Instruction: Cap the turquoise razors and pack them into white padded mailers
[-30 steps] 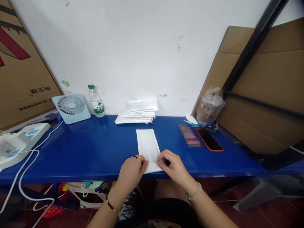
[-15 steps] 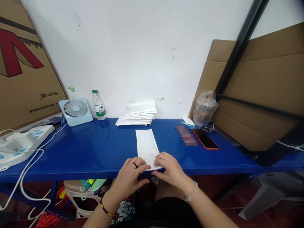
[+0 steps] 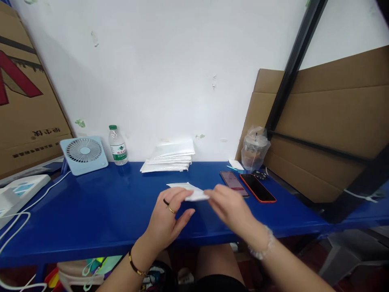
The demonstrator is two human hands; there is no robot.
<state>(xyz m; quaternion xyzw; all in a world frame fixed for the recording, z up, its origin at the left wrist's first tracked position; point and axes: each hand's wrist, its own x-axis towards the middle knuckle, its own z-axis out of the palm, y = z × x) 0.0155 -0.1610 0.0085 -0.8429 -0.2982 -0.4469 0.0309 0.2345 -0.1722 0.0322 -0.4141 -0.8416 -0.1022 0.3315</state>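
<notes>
Head view, packet: The flat white packet (image 3: 197,195), probably of padded film, is between the two hands, over the middle of the blue smooth table (image 3: 121,211); whether it touches the table, I cannot tell.
Left hand: The left hand (image 3: 168,215) has its fingers on the packet's left part, the thumb spread apart.
Right hand: The right hand (image 3: 232,207) seems to pinch the packet's right end; its thumb is hidden.
Handling: I judge the packet light, soft, easily bent, maybe slightly slippery; gentle hold at both ends looks suitable.
White stack: At the far side lies a stack of flat white packets (image 3: 170,156); I find no readable writing.
Bottle label: On the clear plastic bottle with green cap (image 3: 118,148), far left, red Chinese characters seem to begin 农夫山.
Carton print: The brown cardboard carton (image 3: 30,121) at left bears black characters, apparently inverted, unclear.
</notes>
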